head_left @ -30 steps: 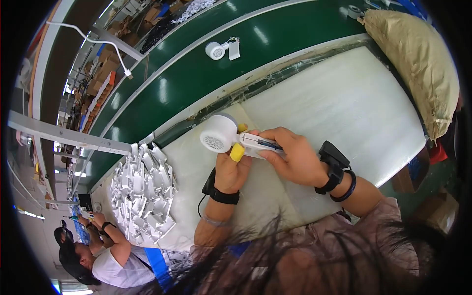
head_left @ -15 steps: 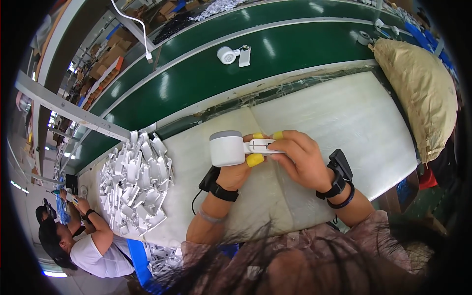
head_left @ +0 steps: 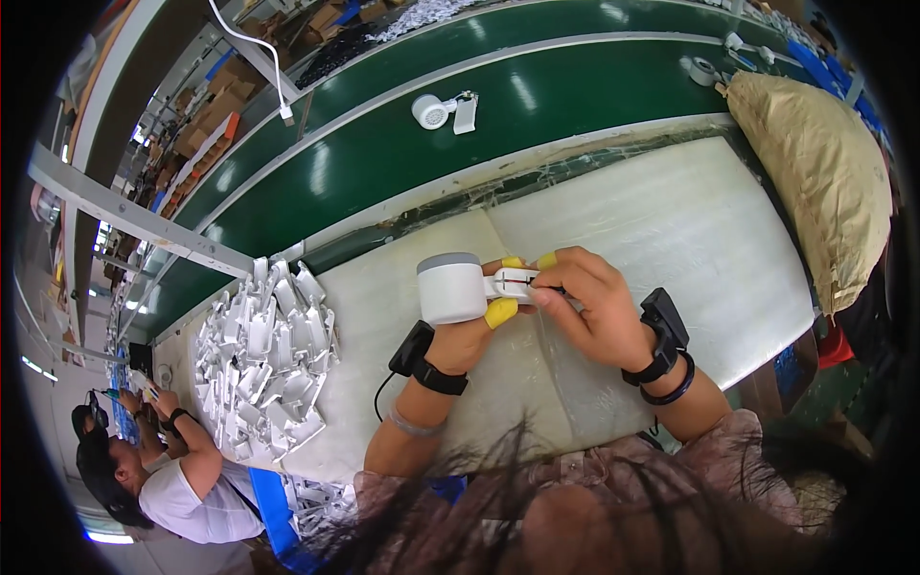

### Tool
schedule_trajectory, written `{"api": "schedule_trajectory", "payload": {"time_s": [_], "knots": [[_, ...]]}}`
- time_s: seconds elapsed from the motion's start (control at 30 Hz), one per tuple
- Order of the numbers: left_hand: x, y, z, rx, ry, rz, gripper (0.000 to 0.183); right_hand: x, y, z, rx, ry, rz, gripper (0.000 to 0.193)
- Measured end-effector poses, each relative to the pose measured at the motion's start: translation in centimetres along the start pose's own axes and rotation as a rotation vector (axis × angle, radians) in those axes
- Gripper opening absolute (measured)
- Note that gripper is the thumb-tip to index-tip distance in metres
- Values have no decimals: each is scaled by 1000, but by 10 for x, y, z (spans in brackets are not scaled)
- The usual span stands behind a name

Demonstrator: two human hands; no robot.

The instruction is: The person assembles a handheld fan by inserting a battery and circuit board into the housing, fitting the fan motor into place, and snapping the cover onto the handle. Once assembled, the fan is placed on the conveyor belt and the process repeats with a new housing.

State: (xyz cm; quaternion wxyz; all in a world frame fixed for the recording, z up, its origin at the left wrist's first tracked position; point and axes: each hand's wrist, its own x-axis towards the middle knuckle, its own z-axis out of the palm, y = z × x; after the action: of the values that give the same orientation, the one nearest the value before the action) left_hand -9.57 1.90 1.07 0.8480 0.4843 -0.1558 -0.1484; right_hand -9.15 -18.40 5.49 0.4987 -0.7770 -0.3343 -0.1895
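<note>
A white device point(head_left: 452, 290) with a drum-shaped, grey-rimmed head and a slim handle is held over the padded table. My left hand point(head_left: 467, 342) is closed round its handle from beneath, a yellow finger cover on the thumb. The handle's upper side is open, and thin red and dark lines that look like wires point(head_left: 517, 280) run along it. At the handle's far end, the thumb and fingers of my right hand point(head_left: 602, 311) are pinched together on these wires. Their exact grip is partly hidden by the fingertips.
Left of my hands lies a heap of white plastic parts point(head_left: 264, 359). A similar white device point(head_left: 433, 112) sits on the green conveyor belt point(head_left: 364, 158). A brown sack point(head_left: 815, 182) stands at right. Another person point(head_left: 196, 498) works at far left, beside a blue bin point(head_left: 273, 517).
Both hands and the white device have shifted slightly right. The right fingers have changed position at the handle, showing more of the red line. The device on the belt has moved a little left.
</note>
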Motion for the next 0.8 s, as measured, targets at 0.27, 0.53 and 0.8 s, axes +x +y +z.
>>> {"api": "schedule_trajectory", "payload": {"time_s": [0.27, 0.53, 0.8], "knots": [[-1, -1, 4, 16, 40, -35, 54, 1, -2, -4, -47, -7, 13, 13], [-1, -9, -2, 184, 110, 26, 53, 4, -7, -3, -177, -8, -34, 26], [-1, -2, 3, 52, 52, -72, 51, 2, -2, -1, -126, 11, -63, 24]]}}
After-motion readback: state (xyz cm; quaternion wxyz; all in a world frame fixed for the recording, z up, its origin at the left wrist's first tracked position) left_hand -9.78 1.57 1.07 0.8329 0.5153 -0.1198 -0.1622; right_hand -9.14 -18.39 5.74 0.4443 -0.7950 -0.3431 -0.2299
